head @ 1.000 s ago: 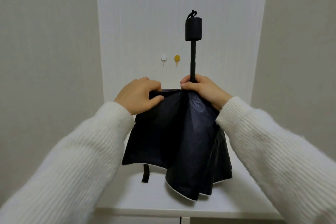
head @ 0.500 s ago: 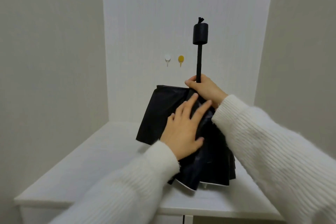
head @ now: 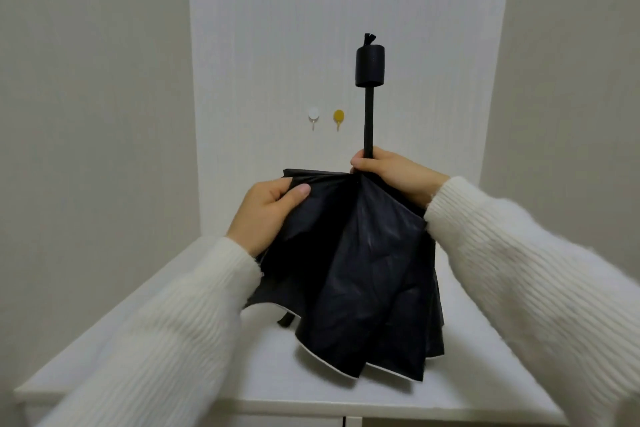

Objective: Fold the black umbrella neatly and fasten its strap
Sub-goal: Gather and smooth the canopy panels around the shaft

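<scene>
The black fabric folding umbrella [head: 363,270] stood handle-up above the white tabletop [head: 311,388], its loose canopy hanging down with its hem close to the surface. The right hand [head: 394,172] curled its fingers round the thin black shaft just above the canopy. The left hand [head: 266,211] pinched a canopy fold between thumb and curled fingers. The cylindrical black handle [head: 370,66] pointed up, and 2 small wall hooks, white [head: 313,114] and yellow [head: 338,116], sat behind.

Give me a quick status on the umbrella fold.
Right hand grips the shaft, handle up. Left hand pinches the canopy edge. Panels loose, strap dangling unfastened. Nothing obstructing.
</scene>
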`<action>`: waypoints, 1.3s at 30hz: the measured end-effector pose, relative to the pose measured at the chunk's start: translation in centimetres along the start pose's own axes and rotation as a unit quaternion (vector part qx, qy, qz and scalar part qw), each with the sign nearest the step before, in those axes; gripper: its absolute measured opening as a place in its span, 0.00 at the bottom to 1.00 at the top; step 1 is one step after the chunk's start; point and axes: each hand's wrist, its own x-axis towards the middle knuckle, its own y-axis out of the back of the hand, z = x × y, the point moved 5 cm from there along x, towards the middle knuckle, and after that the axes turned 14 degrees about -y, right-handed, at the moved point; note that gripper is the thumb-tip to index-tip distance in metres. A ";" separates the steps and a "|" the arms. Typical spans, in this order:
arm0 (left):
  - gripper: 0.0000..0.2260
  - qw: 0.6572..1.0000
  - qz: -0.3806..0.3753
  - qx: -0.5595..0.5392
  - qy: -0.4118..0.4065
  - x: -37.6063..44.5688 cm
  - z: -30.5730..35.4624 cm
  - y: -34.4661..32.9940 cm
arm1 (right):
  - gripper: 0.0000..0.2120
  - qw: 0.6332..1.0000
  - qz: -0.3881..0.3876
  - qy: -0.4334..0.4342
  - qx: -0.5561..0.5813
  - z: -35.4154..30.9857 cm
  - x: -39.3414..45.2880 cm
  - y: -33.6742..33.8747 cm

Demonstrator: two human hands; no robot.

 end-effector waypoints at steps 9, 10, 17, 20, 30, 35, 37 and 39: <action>0.09 0.972 0.051 -0.222 0.059 4.0 2.9 0.8 | 0.06 0.998 -0.023 0.052 0.014 -0.4 -1.1 -1.1; 0.08 0.979 0.034 -0.195 0.055 4.8 3.2 0.0 | 0.05 0.998 -0.026 0.057 0.003 -0.5 -1.3 -1.3; 0.33 0.971 -0.214 0.093 0.050 7.2 1.7 -5.6 | 0.14 0.989 -0.081 0.117 -0.045 -1.0 -2.7 -2.0; 0.42 0.952 -0.290 0.076 0.064 7.3 0.6 -6.7 | 0.04 0.987 -0.051 0.139 -0.066 -1.1 -3.1 -1.7; 0.36 0.958 -0.274 -0.048 0.068 6.2 -1.2 -8.7 | 0.45 0.970 0.075 0.164 -0.164 1.7 -2.6 -1.3; 0.15 0.959 -0.223 -0.141 0.102 6.3 -1.2 -9.9 | 0.52 0.979 0.098 0.143 -0.107 4.2 -2.1 0.2; 0.15 0.961 -0.198 -0.145 0.130 6.2 -1.5 -10.1 | 0.40 0.983 0.111 0.137 -0.061 5.0 -2.3 1.4; 0.12 0.969 -0.148 -0.136 0.146 6.3 -1.8 -10.0 | 0.26 0.976 0.175 0.123 0.030 5.9 -2.7 3.2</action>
